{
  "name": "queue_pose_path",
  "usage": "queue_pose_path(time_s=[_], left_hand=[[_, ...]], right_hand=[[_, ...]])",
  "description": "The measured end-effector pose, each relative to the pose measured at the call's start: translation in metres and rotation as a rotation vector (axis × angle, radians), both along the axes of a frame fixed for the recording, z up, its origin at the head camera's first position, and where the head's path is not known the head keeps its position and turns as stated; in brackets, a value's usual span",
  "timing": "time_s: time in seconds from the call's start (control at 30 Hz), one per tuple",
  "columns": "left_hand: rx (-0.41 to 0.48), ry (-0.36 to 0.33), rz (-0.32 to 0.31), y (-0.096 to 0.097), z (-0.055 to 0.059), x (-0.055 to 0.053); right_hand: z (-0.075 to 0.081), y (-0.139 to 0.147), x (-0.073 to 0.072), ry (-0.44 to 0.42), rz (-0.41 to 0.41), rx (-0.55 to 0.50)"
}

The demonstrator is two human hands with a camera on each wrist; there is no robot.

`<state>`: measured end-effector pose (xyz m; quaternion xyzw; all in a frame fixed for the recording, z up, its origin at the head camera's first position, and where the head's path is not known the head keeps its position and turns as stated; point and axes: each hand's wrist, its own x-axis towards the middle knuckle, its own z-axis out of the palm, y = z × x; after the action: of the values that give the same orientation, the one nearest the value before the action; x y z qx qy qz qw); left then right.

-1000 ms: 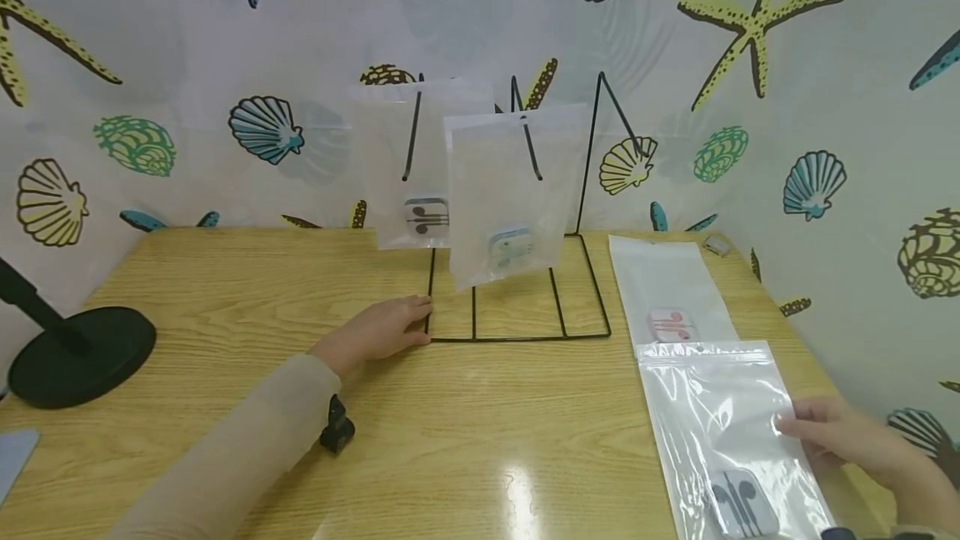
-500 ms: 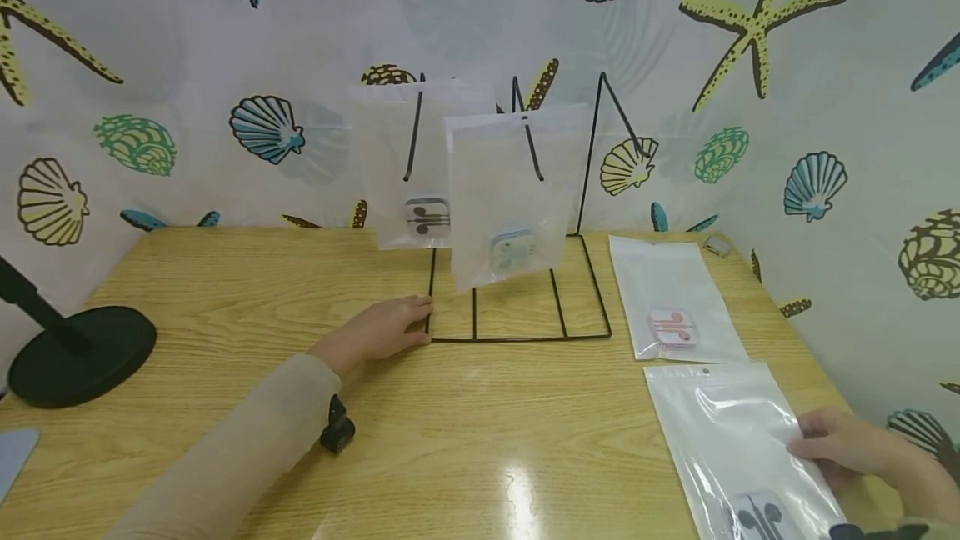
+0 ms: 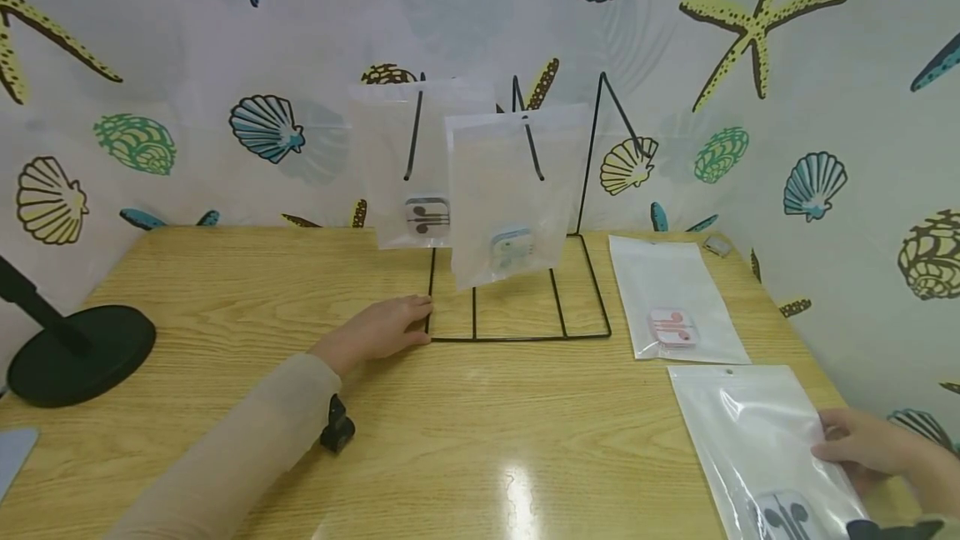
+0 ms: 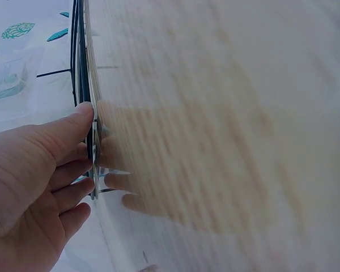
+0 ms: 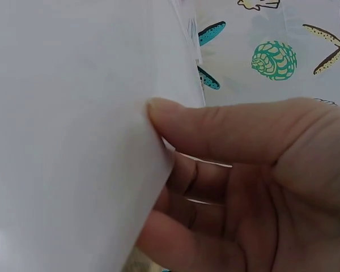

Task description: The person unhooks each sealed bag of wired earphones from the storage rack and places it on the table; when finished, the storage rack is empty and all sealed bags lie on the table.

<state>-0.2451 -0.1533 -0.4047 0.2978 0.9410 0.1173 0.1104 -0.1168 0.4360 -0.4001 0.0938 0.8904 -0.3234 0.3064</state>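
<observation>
Currently, your right hand (image 3: 870,448): thumb and fingers pinch the right edge of a glossy white plastic bag (image 3: 750,423) holding dark-grey cased earphones (image 3: 783,515).
Held bag: it is at the right front of the wood-grain counter (image 3: 247,298), its lower end cut off in your head view; you cannot tell whether it is lifted.
Your left hand (image 3: 378,330): thumb and fingers grip the near left corner of the black wire rack (image 3: 517,339).
On the rack: two translucent white bags hang from its hooks, the front one with pale-blue earphones (image 3: 512,248) covering part of the rear one with dark earphones (image 3: 427,215).
In your way: a flat white bag with pink earphones (image 3: 673,326) lies just beyond the held bag's top edge, right of the rack.
Far right: a small silvery object (image 3: 717,245) sits by the shell-printed cloth (image 3: 315,23).
Far left: a round black base with a post (image 3: 90,357) stands well apart from your hands.
</observation>
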Motion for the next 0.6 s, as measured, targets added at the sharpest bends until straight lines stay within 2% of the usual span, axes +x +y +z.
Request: queue_pose_path(time_s=[0.3, 0.6], left_hand=[[-0.001, -0.002, 0.005, 0.0003, -0.0008, -0.0005], [-0.006, 0.0, 0.005, 0.0, -0.0016, -0.0016]], right_hand=[[-0.0024, 0.0072, -0.0044, 0.002, -0.019, 0.095], [-0.0034, 0.0111, -0.007, 0.007, -0.014, 0.119]])
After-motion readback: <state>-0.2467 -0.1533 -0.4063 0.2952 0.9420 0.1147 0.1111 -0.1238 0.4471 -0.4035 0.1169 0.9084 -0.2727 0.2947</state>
